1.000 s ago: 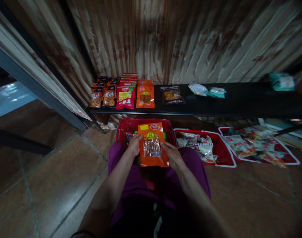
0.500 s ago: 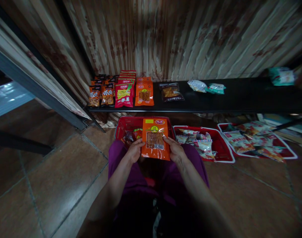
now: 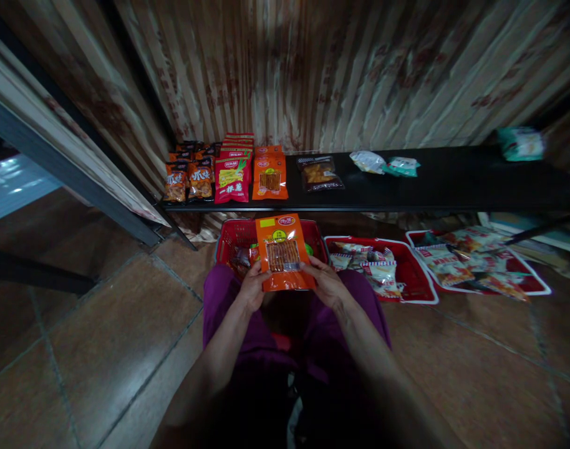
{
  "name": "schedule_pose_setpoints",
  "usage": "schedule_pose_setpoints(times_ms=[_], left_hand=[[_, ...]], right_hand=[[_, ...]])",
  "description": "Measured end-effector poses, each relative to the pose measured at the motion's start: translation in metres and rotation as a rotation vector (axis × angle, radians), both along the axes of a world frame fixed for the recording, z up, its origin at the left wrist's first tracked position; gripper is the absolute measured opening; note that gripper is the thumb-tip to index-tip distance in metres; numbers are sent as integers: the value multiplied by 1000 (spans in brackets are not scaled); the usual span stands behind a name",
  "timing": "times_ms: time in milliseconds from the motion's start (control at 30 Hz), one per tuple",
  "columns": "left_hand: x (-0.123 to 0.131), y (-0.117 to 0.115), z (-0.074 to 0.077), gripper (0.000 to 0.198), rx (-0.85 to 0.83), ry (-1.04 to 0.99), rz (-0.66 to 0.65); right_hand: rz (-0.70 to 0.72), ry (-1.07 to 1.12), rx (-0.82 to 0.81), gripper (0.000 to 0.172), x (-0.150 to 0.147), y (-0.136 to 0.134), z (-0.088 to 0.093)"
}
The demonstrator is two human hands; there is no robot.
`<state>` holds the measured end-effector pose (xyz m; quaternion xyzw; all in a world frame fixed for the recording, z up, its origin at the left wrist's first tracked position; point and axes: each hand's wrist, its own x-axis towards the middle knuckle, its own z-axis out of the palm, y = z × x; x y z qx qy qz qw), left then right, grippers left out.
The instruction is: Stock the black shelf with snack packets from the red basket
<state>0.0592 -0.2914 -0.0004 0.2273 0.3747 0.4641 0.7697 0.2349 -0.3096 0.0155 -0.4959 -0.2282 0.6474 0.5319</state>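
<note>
Both hands hold an orange snack packet [image 3: 283,252] with a clear window, upright above my purple-clad knees. My left hand [image 3: 253,287] grips its lower left edge and my right hand [image 3: 326,284] grips its lower right edge. Behind the packet stands a red basket [image 3: 233,234] with more packets inside. On the low black shelf [image 3: 453,184] beyond lie rows of orange and red snack packets [image 3: 231,178], among them a matching orange packet [image 3: 270,178].
A dark packet [image 3: 320,174] and small pale and green packets [image 3: 385,164] lie further right on the shelf. Two red trays [image 3: 418,277] with white-and-red packets sit on the tiled floor to the right. A striped curtain hangs behind; a door frame stands at left.
The orange packet has moved up and away from my lap toward the basket and shelf, both hands still on it. The view has shifted slightly.
</note>
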Motion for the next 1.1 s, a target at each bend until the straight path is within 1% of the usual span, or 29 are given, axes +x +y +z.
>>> schedule_pose_setpoints(times_ms=[100,167,267,433,500,567,667,767,833,933,1000,1100], left_hand=[[0,2,1,40,17,5,22],[0,2,4,41,16,10,26],[0,1,7,41,8,18,35],[0,-1,9,42,36,15,43],[1,-2,9,43,47,8,45],[2,-2,10,45,58,10,46],[3,-4,11,46,70,12,58],[5,-6,11,46,82,0,65],[5,-7,11,46,84,0,66],[7,-8,10,47,76,1,68],[8,-8,10,48,80,-7,60],[9,-9,12,47,97,-12,50]], right_hand=[[46,18,21,42,-3,-6,0],[35,20,25,45,-4,-9,1],[9,6,23,44,-6,-10,4],[6,-29,33,45,-7,-11,9],[6,-66,51,45,-7,-11,7],[-16,-136,78,48,-8,-10,2],[-95,-350,127,57,-9,-7,-11],[-141,-670,219,61,-8,-4,-18],[-131,-889,305,60,-8,-4,-17],[-122,-1167,431,57,-10,-6,-8],[-139,-1297,508,55,-12,-8,-3],[-151,-1403,586,52,-16,-11,0]])
